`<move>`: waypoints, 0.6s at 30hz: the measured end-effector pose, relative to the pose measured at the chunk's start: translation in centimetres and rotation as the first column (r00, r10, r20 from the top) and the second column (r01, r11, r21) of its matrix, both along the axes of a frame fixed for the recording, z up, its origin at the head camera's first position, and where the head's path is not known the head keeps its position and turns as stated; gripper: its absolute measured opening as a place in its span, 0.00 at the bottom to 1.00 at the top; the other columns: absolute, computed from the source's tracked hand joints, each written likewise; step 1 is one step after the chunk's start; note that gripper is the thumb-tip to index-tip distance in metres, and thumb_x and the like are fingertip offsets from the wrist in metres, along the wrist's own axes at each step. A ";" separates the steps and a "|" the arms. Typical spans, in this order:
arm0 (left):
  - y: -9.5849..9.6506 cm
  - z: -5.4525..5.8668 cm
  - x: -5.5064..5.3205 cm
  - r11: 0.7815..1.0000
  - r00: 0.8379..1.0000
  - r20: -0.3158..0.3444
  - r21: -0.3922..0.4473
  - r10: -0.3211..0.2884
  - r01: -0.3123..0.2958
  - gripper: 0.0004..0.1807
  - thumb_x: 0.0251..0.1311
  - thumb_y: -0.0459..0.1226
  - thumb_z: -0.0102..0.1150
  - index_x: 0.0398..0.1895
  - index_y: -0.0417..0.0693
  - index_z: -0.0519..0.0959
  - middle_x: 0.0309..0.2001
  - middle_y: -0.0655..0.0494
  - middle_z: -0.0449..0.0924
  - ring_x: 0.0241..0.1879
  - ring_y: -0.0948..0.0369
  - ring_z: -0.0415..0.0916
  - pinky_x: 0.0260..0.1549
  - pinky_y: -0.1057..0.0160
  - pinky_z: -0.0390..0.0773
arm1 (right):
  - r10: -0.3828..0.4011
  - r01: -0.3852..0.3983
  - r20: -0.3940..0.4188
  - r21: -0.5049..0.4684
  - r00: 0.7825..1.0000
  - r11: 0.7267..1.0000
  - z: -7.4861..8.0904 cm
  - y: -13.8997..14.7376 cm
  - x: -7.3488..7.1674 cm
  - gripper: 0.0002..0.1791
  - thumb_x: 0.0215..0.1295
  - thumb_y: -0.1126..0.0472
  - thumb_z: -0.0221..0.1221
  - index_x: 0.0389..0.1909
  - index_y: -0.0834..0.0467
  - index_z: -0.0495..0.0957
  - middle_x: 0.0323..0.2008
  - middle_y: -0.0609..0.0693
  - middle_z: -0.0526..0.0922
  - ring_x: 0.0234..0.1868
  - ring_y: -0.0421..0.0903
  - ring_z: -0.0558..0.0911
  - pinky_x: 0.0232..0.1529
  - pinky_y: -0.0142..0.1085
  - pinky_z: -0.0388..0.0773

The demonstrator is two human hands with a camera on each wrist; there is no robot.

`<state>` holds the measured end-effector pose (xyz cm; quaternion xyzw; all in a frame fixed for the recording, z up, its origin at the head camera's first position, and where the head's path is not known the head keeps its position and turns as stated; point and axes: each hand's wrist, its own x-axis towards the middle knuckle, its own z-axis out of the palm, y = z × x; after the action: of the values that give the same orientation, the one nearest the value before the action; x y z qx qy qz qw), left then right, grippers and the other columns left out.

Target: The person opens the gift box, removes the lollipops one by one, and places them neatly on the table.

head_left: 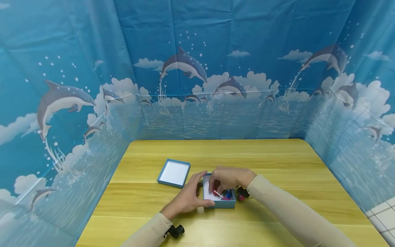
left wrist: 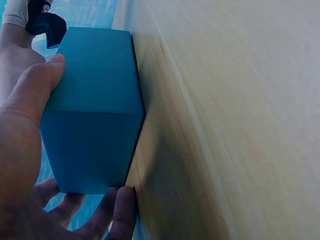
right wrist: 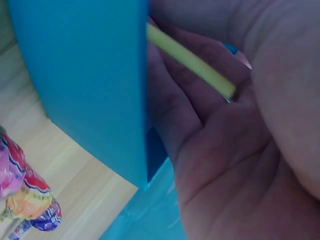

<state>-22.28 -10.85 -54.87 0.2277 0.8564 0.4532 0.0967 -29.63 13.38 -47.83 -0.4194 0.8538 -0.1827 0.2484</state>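
Observation:
A blue open box [head_left: 224, 204] with a white inside stands on the table, several wrapped lollipops [head_left: 227, 195] lying in its right part. My left hand [head_left: 187, 196] grips it at the left, thumb on the near side; in the left wrist view the fingers [left wrist: 125, 207] bend round another side. My right hand [head_left: 230, 176] reaches down into the box from above with curled fingers, close to a red lollipop [head_left: 215, 192]. A yellow stick [right wrist: 192, 61] lies across the right palm in the right wrist view; its other end is hidden behind the box wall.
To the box's left lies a shallow blue lid [head_left: 174, 173], white inside up. More wrapped lollipops [right wrist: 31, 197] lie on the table just right of the box. A dolphin-printed curtain [head_left: 197, 113] encloses the wood-grain table [head_left: 262, 154] at the back and sides.

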 end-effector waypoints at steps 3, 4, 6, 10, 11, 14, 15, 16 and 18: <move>0.0 0.2 0.1 1.000 1.000 -0.002 0.000 -0.001 0.001 0.65 0.68 0.59 0.85 0.98 0.57 0.53 0.92 0.47 0.59 0.87 0.48 0.68 0.83 0.37 0.75 | 0.003 -0.003 -0.019 0.008 1.000 1.000 -0.1 -0.1 0.1 0.12 0.75 0.72 0.76 0.47 0.51 0.97 0.39 0.38 0.95 0.39 0.30 0.88 0.47 0.25 0.88; 0.0 0.1 0.1 1.000 1.000 -0.001 0.002 -0.001 0.001 0.64 0.68 0.59 0.85 0.98 0.57 0.53 0.92 0.47 0.59 0.86 0.48 0.68 0.82 0.38 0.75 | 0.006 -0.005 -0.027 0.009 1.000 1.000 -0.2 -0.1 0.1 0.11 0.75 0.71 0.76 0.46 0.51 0.97 0.39 0.38 0.94 0.39 0.29 0.87 0.47 0.25 0.88; 0.1 0.1 0.1 1.000 1.000 -0.002 0.002 -0.002 0.002 0.65 0.68 0.59 0.85 0.98 0.57 0.53 0.92 0.47 0.60 0.84 0.49 0.69 0.80 0.40 0.77 | 0.007 -0.007 -0.034 0.007 0.999 1.000 -0.3 -0.1 0.1 0.11 0.76 0.70 0.76 0.47 0.50 0.97 0.40 0.37 0.95 0.39 0.29 0.88 0.47 0.26 0.88; 0.1 0.0 0.1 1.000 1.000 -0.004 -0.007 0.001 -0.001 0.65 0.68 0.59 0.85 0.98 0.58 0.53 0.92 0.49 0.60 0.79 0.51 0.71 0.73 0.48 0.80 | 0.015 -0.015 -0.057 -0.010 0.998 1.000 -0.3 0.1 0.1 0.10 0.77 0.68 0.76 0.50 0.50 0.96 0.43 0.38 0.95 0.41 0.30 0.89 0.47 0.27 0.89; 0.1 0.0 0.0 1.000 1.000 -0.006 -0.011 0.001 -0.001 0.65 0.68 0.59 0.85 0.98 0.58 0.53 0.92 0.49 0.60 0.79 0.52 0.71 0.72 0.50 0.80 | 0.013 -0.014 -0.061 -0.018 0.998 1.000 -0.2 0.2 0.1 0.11 0.77 0.68 0.76 0.52 0.50 0.96 0.44 0.39 0.95 0.41 0.31 0.89 0.47 0.27 0.89; 0.0 0.0 0.0 1.000 1.000 -0.006 -0.015 0.000 0.000 0.65 0.68 0.59 0.84 0.98 0.59 0.53 0.93 0.49 0.59 0.77 0.52 0.72 0.66 0.55 0.80 | 0.010 -0.013 -0.061 -0.050 0.998 0.999 0.1 0.4 0.1 0.12 0.77 0.68 0.75 0.55 0.53 0.96 0.46 0.42 0.96 0.41 0.31 0.90 0.48 0.27 0.89; 0.0 0.0 -0.1 1.000 1.000 -0.005 -0.013 -0.001 0.001 0.65 0.68 0.59 0.85 0.98 0.59 0.53 0.93 0.49 0.59 0.76 0.52 0.72 0.65 0.56 0.80 | 0.008 -0.011 -0.054 -0.061 0.999 0.998 0.2 0.5 0.1 0.12 0.77 0.68 0.75 0.56 0.54 0.95 0.47 0.43 0.96 0.41 0.31 0.90 0.48 0.28 0.89; 0.0 0.0 -0.1 1.000 1.000 -0.005 -0.012 -0.001 0.001 0.65 0.68 0.59 0.85 0.98 0.59 0.53 0.92 0.49 0.60 0.77 0.52 0.72 0.65 0.56 0.80 | 0.007 -0.010 -0.047 -0.075 0.999 0.997 0.3 0.5 0.1 0.12 0.78 0.69 0.75 0.56 0.54 0.95 0.47 0.44 0.96 0.41 0.31 0.90 0.48 0.28 0.89; 0.0 0.0 -0.2 1.000 1.000 -0.006 -0.011 -0.002 0.002 0.65 0.68 0.59 0.85 0.98 0.58 0.53 0.92 0.49 0.60 0.77 0.52 0.72 0.65 0.56 0.81 | 0.012 -0.016 -0.039 -0.101 0.999 0.995 0.5 0.7 0.2 0.12 0.78 0.69 0.74 0.57 0.56 0.95 0.48 0.45 0.95 0.41 0.31 0.90 0.48 0.28 0.90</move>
<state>-22.44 -10.80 -54.86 0.2295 0.8587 0.4480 0.0961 -29.42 14.12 -47.35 -0.4407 0.8452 -0.2158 0.2117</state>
